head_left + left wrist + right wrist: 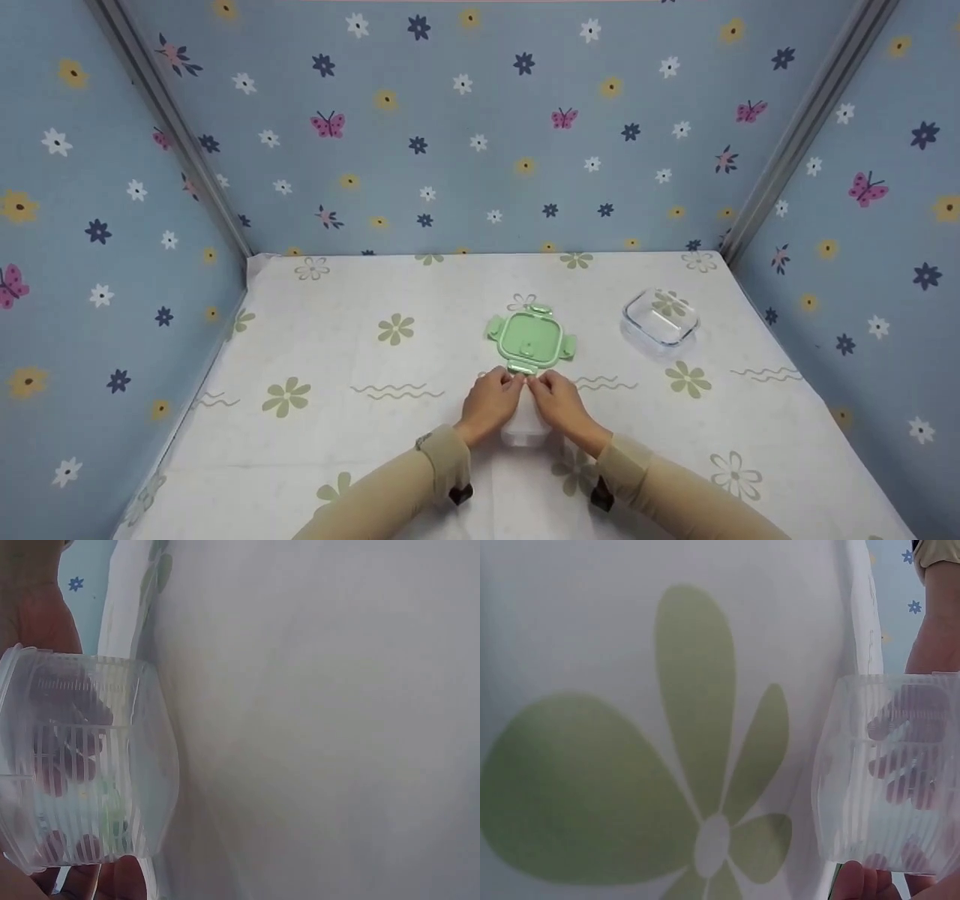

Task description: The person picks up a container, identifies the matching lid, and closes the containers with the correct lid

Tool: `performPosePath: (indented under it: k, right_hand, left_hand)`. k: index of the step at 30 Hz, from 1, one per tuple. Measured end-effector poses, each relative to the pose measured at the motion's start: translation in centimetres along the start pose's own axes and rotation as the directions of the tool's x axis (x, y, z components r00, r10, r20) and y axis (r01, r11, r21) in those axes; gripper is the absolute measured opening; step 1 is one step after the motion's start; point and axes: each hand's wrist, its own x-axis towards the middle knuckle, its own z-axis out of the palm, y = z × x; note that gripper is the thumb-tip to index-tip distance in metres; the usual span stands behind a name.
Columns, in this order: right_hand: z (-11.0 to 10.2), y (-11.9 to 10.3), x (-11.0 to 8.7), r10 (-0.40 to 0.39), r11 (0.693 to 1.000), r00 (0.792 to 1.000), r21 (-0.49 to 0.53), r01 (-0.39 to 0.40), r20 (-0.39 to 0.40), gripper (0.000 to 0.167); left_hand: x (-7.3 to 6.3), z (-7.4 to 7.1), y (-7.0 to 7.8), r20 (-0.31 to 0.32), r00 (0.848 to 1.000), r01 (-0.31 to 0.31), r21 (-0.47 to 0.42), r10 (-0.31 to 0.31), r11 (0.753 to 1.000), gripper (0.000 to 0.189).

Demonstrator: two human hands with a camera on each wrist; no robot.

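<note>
A clear, ribbed plastic box (525, 431) stands on the table in front of the person, between both hands. The left hand (491, 403) grips it from the left, and the right hand (559, 405) holds the opposite side, with the thumbs close together at the far end of its top. Through the ribbed walls of the box (90, 765) in the left wrist view, several fingers show. Fingers appear likewise behind the box (889, 772) in the right wrist view. Just beyond the fingertips lies a green snap-lock lid (530, 340), its side flaps spread outward.
A clear glass food container (660, 319), without a lid, stands to the right of the green lid. White cloth with green flowers covers the table (300, 465). Blue patterned panels (480, 127) enclose the back and both sides.
</note>
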Motion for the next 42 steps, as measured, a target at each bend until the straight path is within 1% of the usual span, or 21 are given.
performPosePath:
  k: [1,3,6,8,10,13,15,21,24,26,29,31,32,34,35,36,37,38,39,41,42]
  right_hand:
    - [0.1,0.3,0.2,0.012,1.000,1.000,0.009,-0.012,0.004,0.033]
    - [0.4,1.3,0.9,0.026,1.000,1.000,0.009,-0.026,0.004,0.033]
    - [0.5,2.6,1.5,0.073,0.997,0.997,0.034,-0.074,0.019,0.034]
    - [0.5,3.3,1.9,0.093,0.995,0.995,0.045,-0.094,0.034,0.035]
    - [0.5,4.0,2.1,0.111,0.992,0.993,0.053,-0.114,0.047,0.035]
    - [0.5,4.6,2.2,0.122,0.991,0.990,0.056,-0.125,0.066,0.037]
    - [0.5,4.8,2.2,0.110,0.992,0.991,0.054,-0.114,0.071,0.038]
    - [0.4,4.9,1.9,0.060,0.997,0.996,0.043,-0.062,0.059,0.040]
    - [0.4,4.9,1.8,0.057,0.997,0.997,0.041,-0.059,0.056,0.040]
    - [0.4,4.9,1.8,0.059,0.997,0.997,0.043,-0.061,0.054,0.040]
    - [0.4,5.0,1.8,0.054,0.997,0.997,0.045,-0.056,0.052,0.040]
    - [0.4,5.0,1.8,0.057,0.997,0.997,0.044,-0.059,0.054,0.039]
    - [0.4,5.0,1.8,0.064,0.997,0.996,0.043,-0.066,0.058,0.039]
    - [0.4,4.9,1.8,0.067,0.997,0.996,0.039,-0.069,0.059,0.039]
    - [0.4,4.9,1.8,0.067,0.997,0.996,0.034,-0.069,0.056,0.038]
    - [0.3,4.6,1.7,0.062,0.997,0.997,0.033,-0.064,0.054,0.039]
    - [0.1,4.1,1.5,0.053,0.998,0.997,0.033,-0.055,0.054,0.040]
    - [-0.2,3.6,1.3,0.036,0.999,0.998,0.032,-0.038,0.055,0.041]
    - [-0.6,2.4,0.9,0.026,0.999,0.998,0.036,-0.028,0.057,0.041]
    - [-1.8,-0.3,-0.2,0.023,0.999,0.997,0.047,-0.026,0.068,0.040]
    - [-2.4,-1.7,-0.8,0.027,0.998,0.997,0.052,-0.031,0.076,0.040]
  left_hand:
    - [0.1,0.0,-0.1,-0.009,1.000,-0.013,-0.020,0.013,1.000,0.032]
    - [0.5,0.5,-1.3,-0.037,0.997,-0.075,-0.048,0.073,0.996,0.033]
    - [0.6,0.2,-1.6,-0.031,0.994,-0.103,-0.106,0.100,0.989,0.034]
    - [0.6,0.1,-1.8,-0.012,0.995,-0.099,-0.129,0.098,0.987,0.034]
    - [0.1,-0.6,-0.8,0.025,0.998,-0.046,-0.152,0.050,0.987,0.034]
    - [0.0,-0.7,-0.8,0.053,0.998,-0.016,-0.145,0.024,0.989,0.034]
    - [0.0,-0.6,-0.8,0.063,0.998,-0.006,-0.135,0.014,0.991,0.034]
    - [-0.2,-0.4,-0.9,0.062,0.998,-0.021,-0.120,0.028,0.993,0.036]
    - [-0.1,-0.3,-1.2,0.058,0.997,-0.037,-0.124,0.044,0.992,0.035]
    - [0.4,0.5,-2.4,0.026,0.996,-0.082,-0.112,0.086,0.990,0.036]
    - [0.7,0.9,-3.3,-0.011,0.992,-0.127,-0.104,0.127,0.986,0.036]
    - [1.1,1.4,-4.0,-0.027,0.991,-0.135,-0.084,0.134,0.987,0.037]
    - [1.3,1.6,-4.2,-0.021,0.992,-0.122,-0.082,0.121,0.989,0.039]
    - [1.0,1.2,-3.5,-0.001,0.995,-0.097,-0.080,0.097,0.992,0.039]
    - [1.2,1.5,-3.9,0.001,0.996,-0.086,-0.070,0.086,0.994,0.039]
    - [1.1,1.2,-3.5,0.012,0.997,-0.074,-0.075,0.075,0.994,0.039]
    - [1.2,1.4,-3.7,0.005,0.996,-0.092,-0.074,0.093,0.993,0.040]
    - [0.9,0.9,-3.1,0.015,0.996,-0.085,-0.087,0.086,0.993,0.040]
    - [0.6,0.3,-2.2,0.024,0.997,-0.073,-0.098,0.075,0.993,0.039]
    - [0.6,0.1,-2.1,0.031,0.997,-0.063,-0.106,0.067,0.992,0.039]
    - [0.3,-0.4,-1.3,0.045,0.997,-0.056,-0.115,0.062,0.992,0.040]
